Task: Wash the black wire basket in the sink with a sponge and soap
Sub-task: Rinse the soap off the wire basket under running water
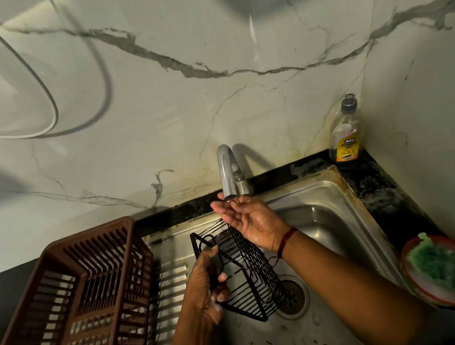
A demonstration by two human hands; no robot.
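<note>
1. The left hand [205, 285] reaches in over the front of the sink [339, 216]. Its fingers are curled around the left side of the black wire basket [248, 269] and grip it. There is a bit of white foam on this hand.
2. The right hand [247, 218] is up at the back of the sink, right under the mouth of the tap [227, 172]. The palm faces up. The fingers are loose and spread, and they hold nothing. The hand looks wet and shiny.
3. A thin red string [285, 241] goes around the right wrist.
4. The basket is over the middle of the sink and is tipped on its side. One corner is down by the round drain [294, 292]. It is made of thin black wires set in rows, like a little cage with straight sides.
5. The sink is grey metal. It looks shiny and has dark spots near the front.
6. The tap is smooth silver metal and bends over like a hook at the back of the sink.
7. Right of the sink sits a round red bowl [451, 303]. A rough green sponge [443, 264] lies in it with white foam.
8. At the back right corner of the sink stands a clear soap bottle [346, 139] with a grey cap and a yellow label.
9. Left of the sink is a brown plastic rack [74, 303] with many slots.
10. Behind the sink is a white wall [158, 123] with grey lines like marble.
</note>
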